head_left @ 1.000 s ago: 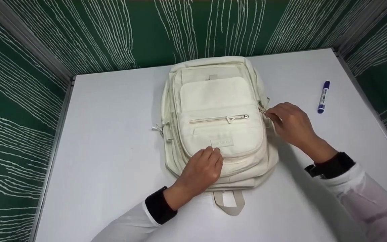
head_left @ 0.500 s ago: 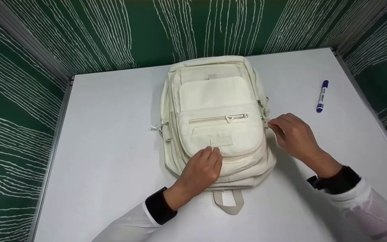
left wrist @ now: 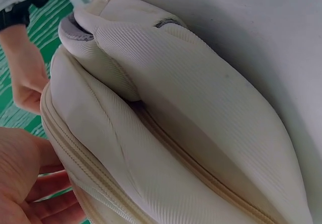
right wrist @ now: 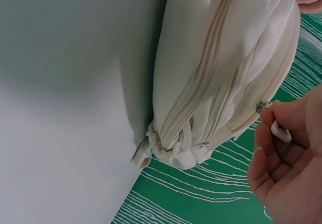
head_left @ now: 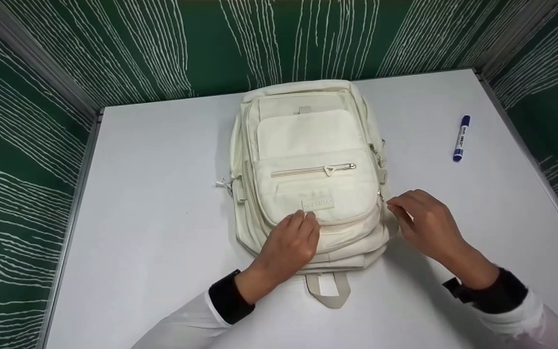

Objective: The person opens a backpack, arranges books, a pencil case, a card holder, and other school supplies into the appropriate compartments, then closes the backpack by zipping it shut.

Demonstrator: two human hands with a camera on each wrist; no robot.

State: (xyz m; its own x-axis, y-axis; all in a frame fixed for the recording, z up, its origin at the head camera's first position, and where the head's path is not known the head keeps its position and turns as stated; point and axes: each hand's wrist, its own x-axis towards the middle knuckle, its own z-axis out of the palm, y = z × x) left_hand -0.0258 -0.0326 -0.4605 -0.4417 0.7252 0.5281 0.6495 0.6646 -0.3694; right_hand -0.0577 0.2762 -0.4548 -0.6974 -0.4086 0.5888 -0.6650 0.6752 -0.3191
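Note:
A cream backpack (head_left: 313, 135) lies front side up, its grey-beige loop handle (head_left: 334, 295) toward me. My right hand (head_left: 429, 220) pinches a zipper pull (right wrist: 280, 132) between thumb and forefinger at the bag's right side. The metal slider (right wrist: 262, 106) shows just beyond those fingertips in the right wrist view. My left hand (head_left: 291, 242) grips the lower front of the bag, just below the embossed label (head_left: 317, 202). From the left wrist, the fingers (left wrist: 53, 194) sit against the front panel's edge; the exact pinch point is hidden.
A blue-capped marker (head_left: 461, 138) lies on the white table (head_left: 162, 203), right of the bag. Another zipper pull (head_left: 223, 183) sticks out at the bag's left side. Green walls (head_left: 216, 48) with white lines stand behind and at both sides.
My right hand has drawn the zipper pull along the bag's right side, toward me, from beside the upper pocket to level with the label. The left hand stays in place.

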